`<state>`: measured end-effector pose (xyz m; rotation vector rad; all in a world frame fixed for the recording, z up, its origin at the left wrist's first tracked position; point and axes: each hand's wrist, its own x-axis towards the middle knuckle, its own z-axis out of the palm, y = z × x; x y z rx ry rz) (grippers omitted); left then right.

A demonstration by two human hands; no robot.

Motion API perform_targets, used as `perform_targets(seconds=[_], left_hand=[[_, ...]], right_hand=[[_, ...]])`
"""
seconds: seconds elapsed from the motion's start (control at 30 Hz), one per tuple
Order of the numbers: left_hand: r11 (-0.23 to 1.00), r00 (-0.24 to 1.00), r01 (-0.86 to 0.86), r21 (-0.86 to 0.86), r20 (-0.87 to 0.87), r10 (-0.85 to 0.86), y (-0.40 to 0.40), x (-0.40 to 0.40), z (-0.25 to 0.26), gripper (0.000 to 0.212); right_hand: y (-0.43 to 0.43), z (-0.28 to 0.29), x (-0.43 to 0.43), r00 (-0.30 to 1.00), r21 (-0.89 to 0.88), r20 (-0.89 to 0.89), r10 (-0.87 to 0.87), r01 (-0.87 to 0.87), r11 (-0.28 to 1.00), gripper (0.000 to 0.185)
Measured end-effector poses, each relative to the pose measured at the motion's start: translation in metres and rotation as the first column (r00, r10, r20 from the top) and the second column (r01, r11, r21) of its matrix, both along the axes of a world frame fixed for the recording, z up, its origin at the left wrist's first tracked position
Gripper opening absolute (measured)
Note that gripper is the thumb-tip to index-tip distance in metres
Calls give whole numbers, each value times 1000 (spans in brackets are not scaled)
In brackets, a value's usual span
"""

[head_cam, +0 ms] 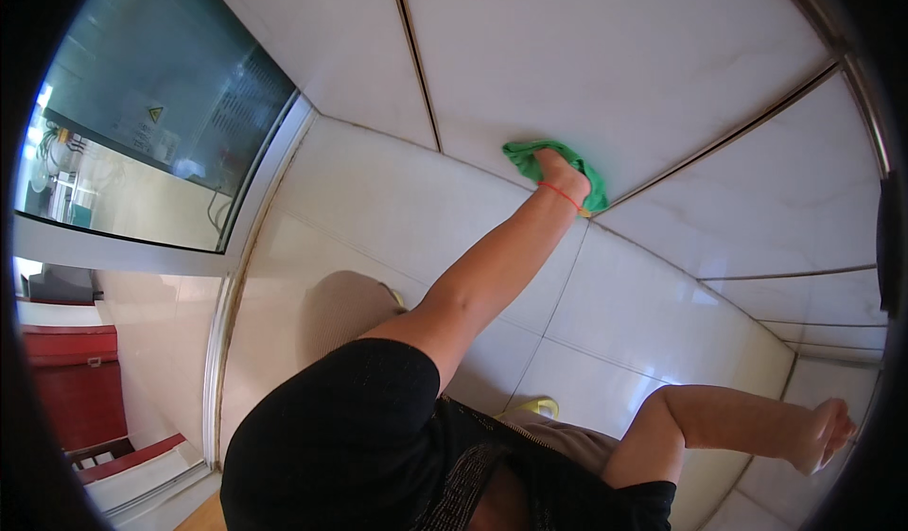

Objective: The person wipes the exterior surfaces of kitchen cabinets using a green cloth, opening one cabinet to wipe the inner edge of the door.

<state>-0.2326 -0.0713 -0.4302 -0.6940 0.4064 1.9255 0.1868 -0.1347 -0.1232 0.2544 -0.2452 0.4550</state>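
Note:
A green cloth (pixel 598 189) lies bunched against the white marble-look wall panel (pixel 624 70), low down near the floor joint. My left hand (pixel 562 169) is on it, its fingers mostly hidden by the fabric. A thin red cord with a small yellow piece circles that wrist. Out to the right, away from the cloth, my right hand (pixel 826 435) is raised with its fingers curled in; no object shows in it.
White floor tiles (pixel 610 297) meet the panels, which have dark metal-edged seams. A glass door with a white frame (pixel 142 251) stands at left, with red furniture (pixel 74 396) seen beyond it. A yellow slipper (pixel 543 407) shows beside my clothing.

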Motion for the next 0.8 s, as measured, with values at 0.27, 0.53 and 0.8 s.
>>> perform_targets(seconds=[0.27, 0.53, 0.8], left_hand=[[777, 578, -574, -259, -800, 160, -35, -89, 97, 62], [630, -646, -686, 364, -702, -298, -31, -72, 166, 74], [821, -916, -400, 408, -195, -349, -54, -75, 215, 79]], right_hand=[[-8, 7, -27, 920, -7, 369, 131, -138, 990, 24], [-14, -1, -194, -177, 77, 977, -114, -207, 975, 32], [12, -90, -313, -587, -441, 771, 247, -211, 872, 18]])
